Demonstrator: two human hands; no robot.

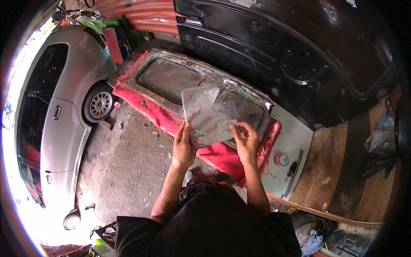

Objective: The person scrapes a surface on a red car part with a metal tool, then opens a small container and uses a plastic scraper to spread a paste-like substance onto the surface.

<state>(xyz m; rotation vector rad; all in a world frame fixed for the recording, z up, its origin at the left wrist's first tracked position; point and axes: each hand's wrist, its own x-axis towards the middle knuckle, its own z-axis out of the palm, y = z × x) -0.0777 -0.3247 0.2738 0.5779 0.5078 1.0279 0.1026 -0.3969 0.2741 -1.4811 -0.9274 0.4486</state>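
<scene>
A clear plastic sheet (207, 111) with rounded corners hangs tilted in front of me, and what lies behind shows through it. My left hand (184, 147) pinches its lower left edge between thumb and fingers. At the lower right, my right hand (247, 139) grips the same sheet, thumb on top. Beneath it lies a worn metal panel (171, 58) with two recessed windows and flaking, scraped surfaces. That panel rests on a red cloth (143, 106), which sticks out along the near side and at the right end. The sheet covers part of the panel's right half.
On the pale board (274, 184) at right are a small round tin (281, 159), a black-handled tool (293, 168) and a dark strip. Wooden planks (332, 158) lie beyond. A large black vehicle panel (239, 45) stands behind. To the left, a silver car (64, 111) is parked.
</scene>
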